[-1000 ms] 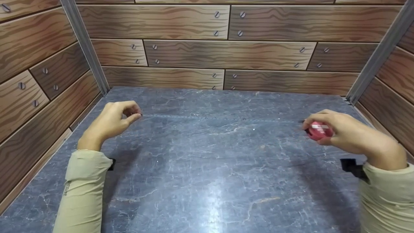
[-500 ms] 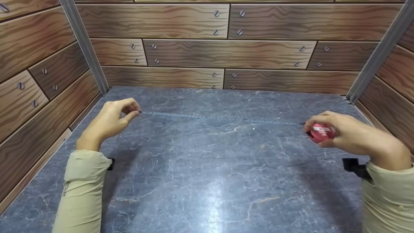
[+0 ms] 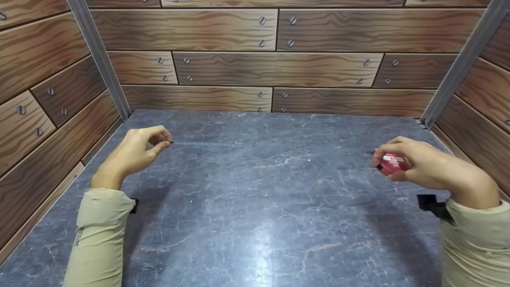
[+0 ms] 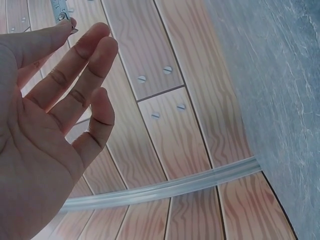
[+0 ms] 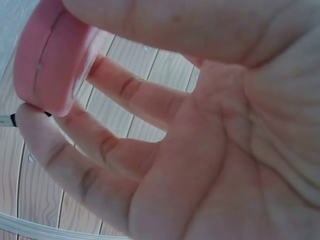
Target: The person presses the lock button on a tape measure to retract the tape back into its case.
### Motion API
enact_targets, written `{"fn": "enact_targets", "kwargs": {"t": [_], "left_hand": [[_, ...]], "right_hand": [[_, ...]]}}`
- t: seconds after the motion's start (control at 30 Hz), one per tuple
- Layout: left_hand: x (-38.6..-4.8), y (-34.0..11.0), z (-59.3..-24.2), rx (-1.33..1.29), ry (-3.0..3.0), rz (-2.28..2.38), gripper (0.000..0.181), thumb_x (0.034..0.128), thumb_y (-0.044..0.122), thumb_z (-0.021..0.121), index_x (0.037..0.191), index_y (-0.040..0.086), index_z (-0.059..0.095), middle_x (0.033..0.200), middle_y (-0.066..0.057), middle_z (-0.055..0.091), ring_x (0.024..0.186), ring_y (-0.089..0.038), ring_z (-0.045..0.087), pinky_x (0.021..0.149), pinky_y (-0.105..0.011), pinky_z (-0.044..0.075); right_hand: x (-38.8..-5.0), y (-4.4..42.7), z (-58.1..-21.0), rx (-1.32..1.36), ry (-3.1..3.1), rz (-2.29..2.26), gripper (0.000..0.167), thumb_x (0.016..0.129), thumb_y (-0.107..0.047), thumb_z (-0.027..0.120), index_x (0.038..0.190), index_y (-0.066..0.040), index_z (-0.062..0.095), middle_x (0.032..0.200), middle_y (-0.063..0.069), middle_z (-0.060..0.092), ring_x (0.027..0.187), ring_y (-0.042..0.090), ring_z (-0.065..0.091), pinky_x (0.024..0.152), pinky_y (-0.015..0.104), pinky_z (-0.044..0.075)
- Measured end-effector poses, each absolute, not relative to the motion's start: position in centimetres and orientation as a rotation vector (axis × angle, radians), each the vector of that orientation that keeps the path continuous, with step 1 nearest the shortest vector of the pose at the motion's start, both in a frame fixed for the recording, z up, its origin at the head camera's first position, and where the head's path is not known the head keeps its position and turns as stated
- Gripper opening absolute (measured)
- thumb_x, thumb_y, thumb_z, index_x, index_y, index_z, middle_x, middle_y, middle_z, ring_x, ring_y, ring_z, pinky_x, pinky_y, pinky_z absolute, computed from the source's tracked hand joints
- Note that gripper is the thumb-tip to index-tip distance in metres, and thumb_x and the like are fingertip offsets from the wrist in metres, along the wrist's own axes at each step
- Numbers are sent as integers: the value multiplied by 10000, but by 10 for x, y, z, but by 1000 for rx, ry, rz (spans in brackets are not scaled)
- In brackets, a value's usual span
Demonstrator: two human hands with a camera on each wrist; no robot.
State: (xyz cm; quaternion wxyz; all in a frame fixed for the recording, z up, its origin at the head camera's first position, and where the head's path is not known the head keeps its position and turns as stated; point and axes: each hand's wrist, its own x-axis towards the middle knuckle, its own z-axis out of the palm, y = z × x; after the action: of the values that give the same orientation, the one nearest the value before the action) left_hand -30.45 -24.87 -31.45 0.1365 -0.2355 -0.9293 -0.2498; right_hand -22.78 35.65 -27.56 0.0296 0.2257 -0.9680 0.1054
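Observation:
My right hand (image 3: 426, 163) grips the round red case of a tape measure (image 3: 393, 163) between thumb and fingers. In the right wrist view the case (image 5: 55, 60) looks pink, with the blade's end of the mouth near a fingertip. A thin bluish blade (image 3: 207, 144) runs out across to the left and is faint over its middle and right part. At its far end my left hand (image 3: 135, 149) pinches the tip between thumb and index finger. The left wrist view shows the metal hook end of the blade (image 4: 61, 12) at the thumb, the other fingers loosely bent.
Beneath both hands lies a dark blue marbled tabletop (image 3: 239, 191) with a bright reflection toward the front. Wood-patterned panels (image 3: 223, 67) enclose it at the back and sides, with grey metal posts (image 3: 99, 59) in the corners. A black wrist mount (image 3: 432, 204) sits by the right sleeve.
Both hands stay nearly in place, still holding the tape stretched between them. The blade looks fainter now than half a second ago, and the head view has shifted slightly.

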Motion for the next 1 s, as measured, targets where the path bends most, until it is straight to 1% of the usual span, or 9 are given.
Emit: {"fn": "enact_targets", "kwargs": {"t": [0.1, 0.2, 0.3, 0.4, 0.47, 0.67, 0.73, 1.0], "left_hand": [[-305, -249, -314, -680, -2692, -731, 57, 1034, 60, 688, 1049, 91, 734, 943, -66, 793, 880, -236, 721, 810, -421, 543], [-306, -248, -313, -682, -2694, -742, 64, 1035, 56, 685, 1054, 90, 735, 951, -72, 792, 891, -246, 723, 823, -440, 545], [-308, -246, -313, -690, -2694, -752, 67, 1033, 54, 685, 1057, 91, 735, 955, -77, 789, 894, -248, 721, 833, -448, 549], [-308, -246, -313, -692, -2701, -753, 65, 1038, 62, 684, 1062, 96, 734, 960, -77, 786, 898, -246, 717, 837, -448, 547], [-306, -246, -312, -689, -2708, -748, 65, 1041, 68, 681, 1064, 101, 732, 964, -73, 786, 900, -242, 717, 835, -442, 544], [-302, -247, -310, -686, -2701, -725, 62, 1038, 68, 685, 1053, 104, 733, 941, -59, 785, 867, -220, 703, 806, -424, 536], [-301, -247, -311, -691, -2695, -719, 58, 1038, 72, 686, 1051, 104, 734, 931, -55, 783, 854, -211, 695, 800, -422, 534], [-301, -243, -311, -693, -2705, -717, 63, 1043, 78, 680, 1060, 105, 735, 932, -56, 779, 849, -209, 691, 784, -403, 528]], "right_hand": [[-226, 355, -274, 692, -2959, 328, 371, 843, -33, 871, 1113, -247, 735, 1243, 105, 686, 1075, 266, 644, 817, 313, 494], [-225, 354, -273, 663, -2978, 393, 451, 852, -39, 874, 1230, -193, 682, 1234, 123, 700, 1072, 265, 649, 797, 284, 498], [-226, 355, -271, 618, -3029, 465, 583, 867, -43, 867, 1374, -116, 586, 1286, 208, 701, 1114, 330, 682, 826, 319, 524], [-226, 355, -271, 573, -3072, 489, 656, 881, -64, 863, 1451, -59, 538, 1344, 271, 682, 1166, 388, 687, 866, 367, 536], [-227, 354, -270, 554, -3086, 475, 671, 878, -89, 872, 1464, -39, 547, 1346, 273, 682, 1171, 391, 683, 878, 385, 527], [-229, 350, -271, 573, -3084, 469, 649, 864, -132, 895, 1439, -23, 615, 1293, 171, 719, 1154, 300, 672, 867, 288, 520], [-229, 350, -271, 585, -3081, 466, 647, 862, -136, 897, 1434, -18, 620, 1288, 157, 721, 1151, 285, 668, 868, 277, 523], [-231, 348, -272, 609, -3072, 474, 662, 843, -148, 916, 1423, -10, 629, 1292, 158, 721, 1178, 306, 671, 888, 290, 549]]}}
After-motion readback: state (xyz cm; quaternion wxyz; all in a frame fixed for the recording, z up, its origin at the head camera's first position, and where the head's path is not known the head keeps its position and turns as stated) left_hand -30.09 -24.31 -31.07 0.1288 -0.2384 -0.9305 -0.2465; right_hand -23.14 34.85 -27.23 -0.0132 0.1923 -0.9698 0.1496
